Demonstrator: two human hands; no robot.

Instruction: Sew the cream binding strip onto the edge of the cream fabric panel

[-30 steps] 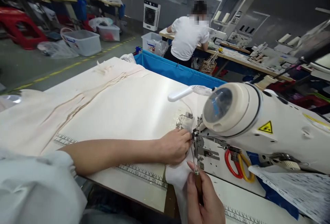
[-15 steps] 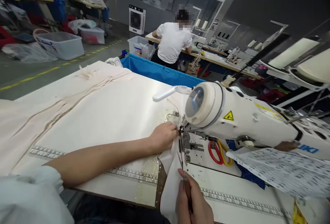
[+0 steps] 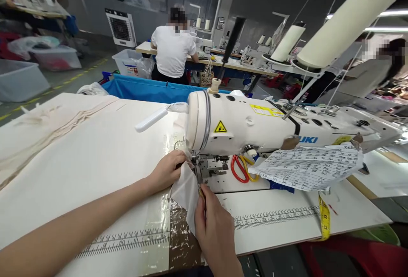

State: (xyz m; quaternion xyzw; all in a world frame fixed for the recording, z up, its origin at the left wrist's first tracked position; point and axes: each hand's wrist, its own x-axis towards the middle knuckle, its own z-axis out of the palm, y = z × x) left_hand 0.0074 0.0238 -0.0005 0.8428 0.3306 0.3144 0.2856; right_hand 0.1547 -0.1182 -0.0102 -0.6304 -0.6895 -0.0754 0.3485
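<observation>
My left hand (image 3: pixel 167 168) is closed on the edge of a piece of white fabric (image 3: pixel 185 187), close to the needle area of a white sewing machine (image 3: pixel 237 120). The fabric hangs from there over the front edge of the machine bed. In my right hand (image 3: pixel 213 221) is a thin metal tool that looks like tweezers (image 3: pixel 199 181), its tip pointing up at the presser foot. The machine head and the fabric partly hide that tip. Red-and-yellow-handled scissors (image 3: pixel 239 169) lie on the bed behind my right hand.
Layered pale fabric strips (image 3: pixel 76 122) lie on the table's left side. A white-handled tool (image 3: pixel 151 119) rests beside the machine head. Printed cloth (image 3: pixel 306 166) drapes at the right, above a yellow tape measure (image 3: pixel 324 219). Beyond a blue fabric bin (image 3: pixel 143 89), a person in white (image 3: pixel 174 49) sits.
My view has swung to the right, so the scene sits further left. My right hand has brought the tweezers up closer to the presser foot. My left hand still holds the fabric there.
</observation>
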